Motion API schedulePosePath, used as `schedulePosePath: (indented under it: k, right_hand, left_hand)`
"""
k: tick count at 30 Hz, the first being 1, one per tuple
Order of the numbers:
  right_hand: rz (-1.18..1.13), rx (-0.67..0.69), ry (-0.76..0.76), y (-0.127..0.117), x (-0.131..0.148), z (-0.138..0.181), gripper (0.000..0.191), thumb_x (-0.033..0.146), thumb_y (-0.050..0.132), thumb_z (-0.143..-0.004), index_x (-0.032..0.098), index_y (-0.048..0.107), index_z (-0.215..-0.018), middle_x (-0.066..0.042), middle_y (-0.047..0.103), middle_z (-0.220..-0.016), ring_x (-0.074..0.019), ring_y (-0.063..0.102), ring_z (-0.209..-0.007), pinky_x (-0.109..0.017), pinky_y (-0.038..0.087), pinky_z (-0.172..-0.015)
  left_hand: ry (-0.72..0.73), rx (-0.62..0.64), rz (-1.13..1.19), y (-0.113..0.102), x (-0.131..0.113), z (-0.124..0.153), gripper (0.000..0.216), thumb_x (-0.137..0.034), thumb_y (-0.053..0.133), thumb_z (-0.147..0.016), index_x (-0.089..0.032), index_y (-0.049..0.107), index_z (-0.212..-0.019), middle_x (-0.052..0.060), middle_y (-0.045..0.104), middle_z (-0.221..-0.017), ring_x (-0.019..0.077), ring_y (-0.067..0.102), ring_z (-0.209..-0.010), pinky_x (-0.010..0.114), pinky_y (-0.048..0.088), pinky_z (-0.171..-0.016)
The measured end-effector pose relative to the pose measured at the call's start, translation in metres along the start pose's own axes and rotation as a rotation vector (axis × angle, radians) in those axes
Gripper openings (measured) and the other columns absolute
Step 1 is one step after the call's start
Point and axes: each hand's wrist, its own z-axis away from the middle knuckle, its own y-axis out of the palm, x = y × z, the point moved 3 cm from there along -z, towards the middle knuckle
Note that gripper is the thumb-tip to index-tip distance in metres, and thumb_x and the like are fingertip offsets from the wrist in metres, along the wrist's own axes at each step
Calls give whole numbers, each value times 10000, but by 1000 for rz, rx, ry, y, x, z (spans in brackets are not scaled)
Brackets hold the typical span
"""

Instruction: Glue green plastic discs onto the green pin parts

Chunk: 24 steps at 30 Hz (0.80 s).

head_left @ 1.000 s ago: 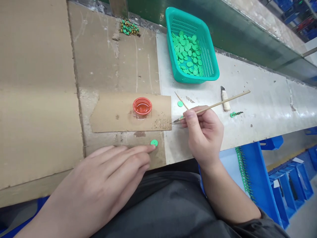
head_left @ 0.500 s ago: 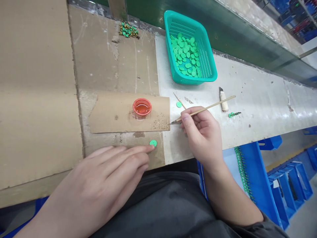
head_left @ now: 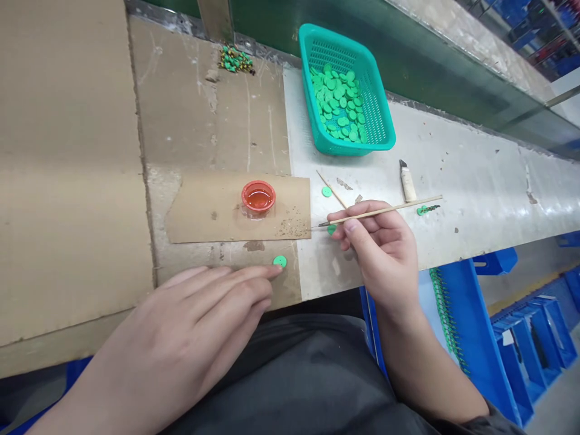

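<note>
My left hand (head_left: 203, 326) rests with its fingers stretched out, and the index fingertip touches the lower edge of a green button-like disc (head_left: 280, 261) lying on the bench. In my right hand (head_left: 378, 248), a thin wooden-handled brush (head_left: 385, 209) is pinched between thumb and fingers. Its dark, very fine tip points left, just off the right edge of a cardboard strip (head_left: 203, 205). Small specks cover that end of the strip. A red cup (head_left: 258, 196) with reddish liquid stands on the cardboard. Another green disc (head_left: 332, 229) lies partly behind my right fingers.
A teal basket (head_left: 347, 148) holding many green discs stands at the back. Near it lie a thin stick (head_left: 330, 187), a single green disc (head_left: 326, 191) and a whitish-handled tool (head_left: 408, 184). Green-and-dark small pieces (head_left: 236, 60) are heaped at the far left.
My right hand has shifted right and slightly down, and the brush lies flatter, its tip a little farther right. The disc behind my right fingers shows more. My left hand stays still.
</note>
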Motion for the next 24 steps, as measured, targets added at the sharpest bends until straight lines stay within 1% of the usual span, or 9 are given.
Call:
schedulePosePath:
  k: [2,5,8,11,14,16,20,24]
  right_hand:
    - [41,-16,-71,3,3,7,51,246,839,-1159,252,807,-1121,-29,929,-1062,-159,870,-845,-296,748,-760]
    - [114,66,-234,13,3,17,36,245,831,-1184,272,809,-1193,-16,878,-1064,-179,875,-949,-339,750,-879]
    - [186,184,-420,24,2,22,93,227,815,-1197,271,777,-1270,-16,842,-1092,-174,841,-974,-333,719,-882]
    - [257,249,-548,31,3,20,82,200,766,-1217,259,732,-1263,-22,831,-1069,-180,823,-957,-337,712,-851]
    - [325,277,-603,34,6,18,93,183,738,-1221,266,709,-1252,-24,839,-1064,-193,823,-945,-360,713,-836]
    - [346,282,-619,35,6,17,98,179,731,-1220,270,703,-1246,-23,845,-1068,-193,823,-928,-365,708,-818]
    - [355,272,-621,35,5,18,112,178,744,-1213,280,709,-1243,-12,847,-1064,-195,833,-916,-375,705,-802]
    - [370,275,-620,36,5,19,113,176,738,-1217,282,711,-1242,-9,851,-1059,-195,836,-913,-378,711,-806]
  left_hand:
    - [3,-11,-7,-1,-1,-2,201,-160,563,-1288,-215,725,-1392,36,799,-1539,210,790,-1207,413,546,-1101]
    - [5,-17,-7,-2,-2,-3,204,-166,582,-1280,-227,738,-1397,39,816,-1501,222,802,-1176,420,563,-1064]
    - [-4,-15,7,-3,-2,-5,181,-189,609,-1273,-248,754,-1363,36,829,-1457,237,809,-1136,428,579,-1009]
    - [1,-14,3,-5,-3,-7,169,-199,578,-1284,-237,739,-1320,32,841,-1393,232,802,-1086,440,564,-958]
    - [7,-8,-9,-5,-5,-10,167,-206,544,-1304,-225,709,-1318,20,842,-1331,221,780,-1033,454,540,-947]
    - [11,-4,-23,-5,-6,-10,159,-228,544,-1314,-224,702,-1325,18,838,-1296,227,771,-1034,462,533,-960]
    - [19,0,-27,-5,-6,-8,168,-238,533,-1322,-208,699,-1321,31,831,-1305,233,771,-1105,471,524,-981]
    - [10,5,-15,-4,-5,-8,166,-233,536,-1320,-214,701,-1337,24,828,-1308,227,773,-1098,471,525,-962]
